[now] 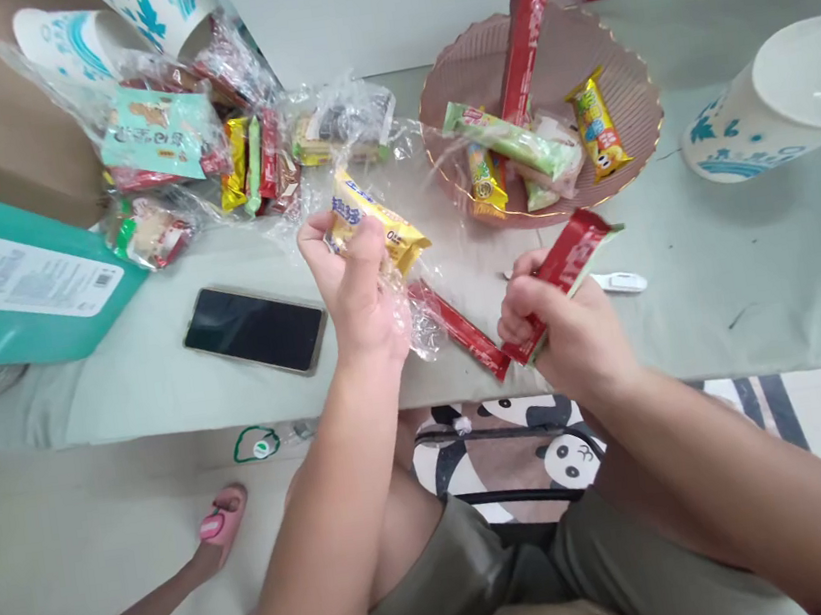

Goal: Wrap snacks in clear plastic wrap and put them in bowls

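My left hand (361, 304) is closed on a yellow snack packet (394, 229), thumb across its front, and crinkled clear plastic (427, 331) hangs by the wrist. In my right hand (571, 322) is a red-wrapped snack bar (576, 250), tilted up to the right; a green edge shows along its underside. Between the hands another red bar (468, 333) lies on the cloth. Beyond them stands a pink ribbed bowl (614, 44) with a gold rim, holding a tall red bar (523, 51), a green packet (513, 138) and a yellow packet (597, 127), among others.
A black phone (254, 330) lies left of my left hand. Piled snacks in clear plastic, including a mint-green packet (160, 131), sit at the back left beside a teal box (6, 285). A paper cup (769, 104) stands at right. The table edge runs beneath my forearms.
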Demonstrator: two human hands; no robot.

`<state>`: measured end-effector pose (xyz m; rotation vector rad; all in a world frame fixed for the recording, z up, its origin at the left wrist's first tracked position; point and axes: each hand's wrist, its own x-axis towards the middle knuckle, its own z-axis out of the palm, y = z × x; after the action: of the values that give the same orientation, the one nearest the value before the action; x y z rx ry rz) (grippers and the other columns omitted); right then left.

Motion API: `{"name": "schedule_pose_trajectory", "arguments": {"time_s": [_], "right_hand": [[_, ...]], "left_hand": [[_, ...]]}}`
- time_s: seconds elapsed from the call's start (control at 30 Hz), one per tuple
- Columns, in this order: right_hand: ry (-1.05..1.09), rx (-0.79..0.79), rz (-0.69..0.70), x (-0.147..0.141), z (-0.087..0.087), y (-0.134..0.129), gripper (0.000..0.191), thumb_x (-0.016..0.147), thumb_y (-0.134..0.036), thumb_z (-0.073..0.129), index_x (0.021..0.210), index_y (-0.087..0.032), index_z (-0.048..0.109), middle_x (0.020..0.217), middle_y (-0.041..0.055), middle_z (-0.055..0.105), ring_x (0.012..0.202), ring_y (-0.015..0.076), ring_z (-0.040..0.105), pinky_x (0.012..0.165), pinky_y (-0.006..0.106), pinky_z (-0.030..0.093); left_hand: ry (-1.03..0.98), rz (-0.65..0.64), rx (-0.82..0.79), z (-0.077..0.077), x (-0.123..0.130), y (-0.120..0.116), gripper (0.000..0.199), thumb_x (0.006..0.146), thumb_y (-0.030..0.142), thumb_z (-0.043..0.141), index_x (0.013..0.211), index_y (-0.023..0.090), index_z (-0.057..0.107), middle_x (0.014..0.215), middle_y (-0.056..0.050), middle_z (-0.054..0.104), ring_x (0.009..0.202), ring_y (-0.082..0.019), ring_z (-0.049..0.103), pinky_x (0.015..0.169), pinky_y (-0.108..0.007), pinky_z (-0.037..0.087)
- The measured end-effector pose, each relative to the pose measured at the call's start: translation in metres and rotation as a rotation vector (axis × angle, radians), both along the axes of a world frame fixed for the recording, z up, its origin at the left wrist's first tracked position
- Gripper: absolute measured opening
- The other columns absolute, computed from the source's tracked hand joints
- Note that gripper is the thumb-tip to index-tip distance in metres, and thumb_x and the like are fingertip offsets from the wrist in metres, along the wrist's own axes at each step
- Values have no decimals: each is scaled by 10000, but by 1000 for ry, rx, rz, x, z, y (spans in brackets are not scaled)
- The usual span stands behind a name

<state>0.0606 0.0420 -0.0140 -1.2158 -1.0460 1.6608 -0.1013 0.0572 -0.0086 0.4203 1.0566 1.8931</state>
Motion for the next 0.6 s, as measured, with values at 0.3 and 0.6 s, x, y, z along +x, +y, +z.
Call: {"name": "schedule_pose_trajectory", "arguments": {"time_s": [0.3,0.6], "right_hand": [[-1049,511,670,-2,-5,-15,402,798,-161,553,1199,-164,585,1104,143,666,916,269,624,727,345,414],[-678,362,503,48,24,5,108,659,-264,540,682,-232,439,605,-2,495,561,155,421,532,301,284]], "left_hand": [[125,-33,34,-3,-10,1,605,579,178,827,1023,339,449,990,26,615,908,-200,652,777,-316,530],[193,-59,-35,1,-14,-2,413,679,298,736,1030,345,523,1089,-49,616,1139,-322,618,836,-428,557]]}}
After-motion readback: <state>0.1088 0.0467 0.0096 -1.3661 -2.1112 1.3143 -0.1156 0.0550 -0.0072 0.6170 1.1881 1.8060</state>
